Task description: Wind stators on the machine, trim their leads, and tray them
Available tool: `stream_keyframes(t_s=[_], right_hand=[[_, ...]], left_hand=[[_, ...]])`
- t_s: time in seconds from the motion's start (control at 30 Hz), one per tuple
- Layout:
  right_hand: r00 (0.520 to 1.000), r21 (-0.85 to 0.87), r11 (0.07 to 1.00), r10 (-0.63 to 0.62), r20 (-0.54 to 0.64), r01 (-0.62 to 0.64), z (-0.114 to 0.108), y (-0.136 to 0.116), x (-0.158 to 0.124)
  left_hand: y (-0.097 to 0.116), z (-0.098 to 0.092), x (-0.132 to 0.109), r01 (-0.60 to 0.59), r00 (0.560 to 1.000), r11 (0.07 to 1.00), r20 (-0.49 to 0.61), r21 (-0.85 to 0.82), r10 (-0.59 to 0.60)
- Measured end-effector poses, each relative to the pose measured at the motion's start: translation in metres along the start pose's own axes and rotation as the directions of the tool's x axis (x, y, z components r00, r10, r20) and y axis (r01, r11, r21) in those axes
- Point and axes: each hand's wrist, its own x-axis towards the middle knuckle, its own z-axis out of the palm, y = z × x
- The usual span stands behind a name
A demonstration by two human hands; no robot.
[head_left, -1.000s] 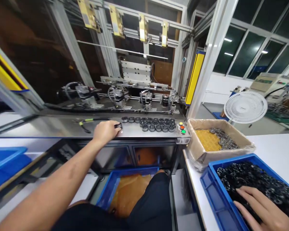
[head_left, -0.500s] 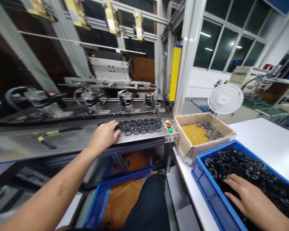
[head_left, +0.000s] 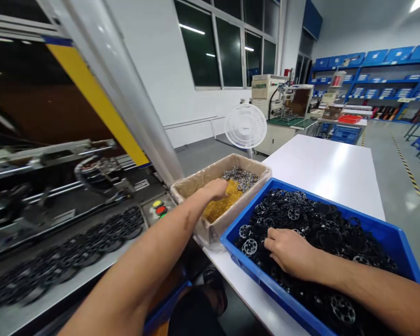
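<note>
My left hand (head_left: 217, 189) reaches into a plastic-lined cardboard box (head_left: 187, 186), over yellow parts (head_left: 219, 208) and beside grey ring-shaped parts (head_left: 243, 177). Its fingers are bent downward and their tips are hidden. My right hand (head_left: 289, 249) is in a blue bin (head_left: 406, 247) among black round parts (head_left: 322, 224). The fingers of this hand are curled together at the pile; anything between them is too small or hidden to name. Rows of black round parts (head_left: 73, 252) lie on the metal ledge at the left.
A button panel (head_left: 154, 201) sits at the ledge's end, beneath my left forearm. The machine's metal post (head_left: 143, 107) and yellow bar (head_left: 98, 100) slant above it. A white fan (head_left: 246, 127) stands behind the box. The white table (head_left: 322, 163) extends behind the bin.
The view has turned right. My left hand has gone from the rows of black parts on the ledge into the cardboard box. My right hand stays in the blue bin, its fingers now more curled.
</note>
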Motion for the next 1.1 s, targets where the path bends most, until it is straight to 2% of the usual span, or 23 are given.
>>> stream_keyframes(t_s=[0.07, 0.17, 0.3, 0.4, 0.5, 0.57, 0.63, 0.67, 0.73, 0.77, 0.8, 0.83, 0.9, 0.97, 1.1], right_hand=[[0.999, -0.006, 1.000, -0.001, 0.033, 0.001, -0.006, -0.003, -0.001], [0.998, -0.002, 0.999, -0.035, 0.061, 0.035, -0.015, -0.006, -0.003], [0.996, -0.005, 0.999, -0.043, 0.076, 0.044, -0.021, -0.006, -0.004], [0.998, -0.010, 0.999, -0.037, 0.046, 0.037, -0.017, -0.006, -0.005], [0.999, -0.019, 0.999, -0.033, -0.038, 0.032, -0.005, -0.004, -0.004], [0.986, -0.009, 1.000, -0.030, -0.162, 0.029, 0.003, -0.002, -0.003], [0.923, 0.027, 0.996, -0.066, -0.379, 0.082, 0.007, -0.002, -0.002], [0.860, 0.057, 0.988, -0.095, -0.502, 0.143, 0.008, -0.003, -0.003], [0.708, 0.127, 0.948, -0.125, -0.695, 0.292, 0.006, -0.008, -0.004], [0.648, 0.161, 0.921, -0.119, -0.752, 0.356, 0.003, -0.012, -0.006], [0.607, 0.189, 0.895, -0.107, -0.787, 0.403, 0.000, -0.015, -0.008], [0.583, 0.209, 0.876, -0.096, -0.807, 0.434, -0.003, -0.018, -0.009], [0.558, 0.229, 0.853, -0.085, -0.826, 0.469, -0.009, -0.024, -0.013], [0.546, 0.249, 0.828, -0.081, -0.834, 0.503, -0.011, -0.029, -0.016], [0.551, 0.271, 0.785, -0.104, -0.828, 0.556, -0.012, -0.037, -0.021]], left_hand=[[0.015, 0.016, 0.025, -0.029, 0.997, 1.000, 0.072, 0.005, 0.029], [0.025, 0.037, 0.044, -0.043, 0.990, 0.999, 0.132, -0.006, 0.044], [0.018, 0.050, 0.046, 0.017, 0.983, 0.999, 0.185, -0.038, -0.010], [0.015, 0.043, 0.039, 0.078, 0.984, 0.991, 0.168, -0.113, -0.059], [0.022, 0.020, 0.022, 0.103, 0.994, 0.963, 0.056, -0.249, -0.092], [0.030, 0.001, -0.001, 0.076, 0.992, 0.928, -0.070, -0.364, -0.108], [0.040, -0.012, -0.039, 0.005, 0.971, 0.877, -0.206, -0.480, -0.118], [0.046, -0.015, -0.063, -0.038, 0.957, 0.843, -0.262, -0.536, -0.124], [0.060, -0.010, -0.115, -0.112, 0.948, 0.755, -0.298, -0.646, -0.114], [0.068, -0.005, -0.140, -0.145, 0.954, 0.677, -0.283, -0.721, -0.098], [0.076, 0.001, -0.164, -0.178, 0.962, 0.444, -0.249, -0.878, -0.108], [0.084, 0.007, -0.185, -0.176, 0.969, 0.235, -0.210, -0.956, -0.127], [0.099, 0.016, -0.215, -0.119, 0.986, -0.064, -0.111, -0.991, -0.127], [0.111, 0.020, -0.230, -0.046, 0.992, -0.179, -0.025, -0.983, -0.121], [0.125, 0.020, -0.237, 0.020, 0.996, -0.250, 0.042, -0.968, -0.082]])
